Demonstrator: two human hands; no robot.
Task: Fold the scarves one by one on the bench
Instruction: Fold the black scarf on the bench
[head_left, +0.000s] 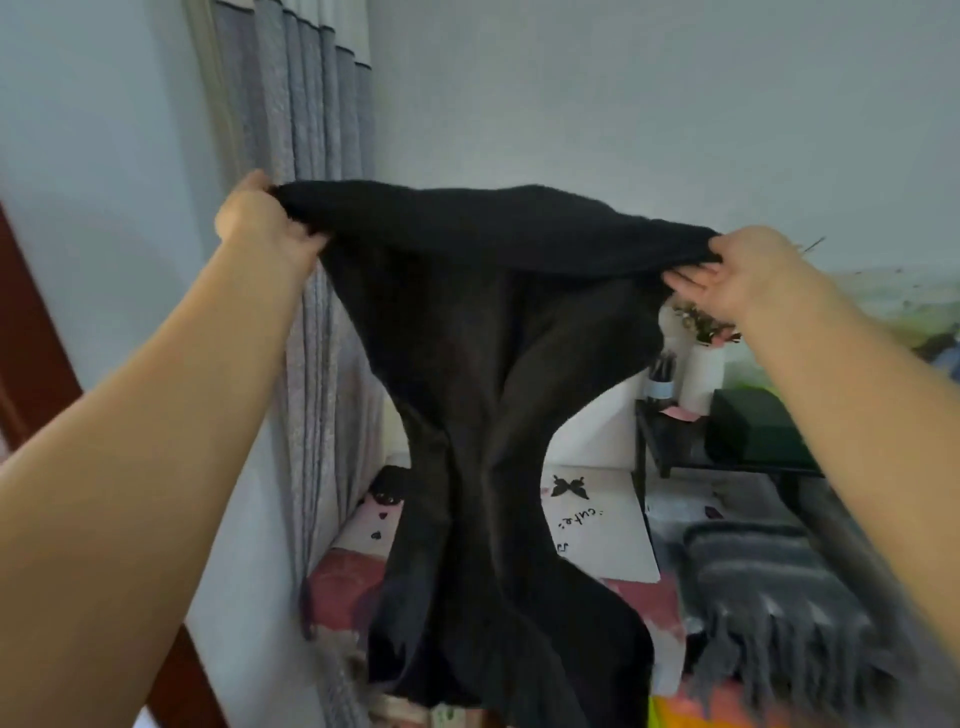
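Note:
A black scarf (483, 374) hangs spread in the air in front of me, its lower part trailing down onto the bench (343, 577). My left hand (260, 218) grips its upper left corner with curled fingers. My right hand (737, 270) pinches the upper right corner, its other fingers stretched out beneath the cloth. A grey striped scarf with fringes (774, 587) lies on the bench at the right, apart from both hands.
A grey curtain (306, 104) hangs at the left along the wall. A white sheet with a black butterfly (592, 525) lies on the bench. Behind, a small black table (691, 441) carries a white vase (701, 374) and a dark green box (753, 426).

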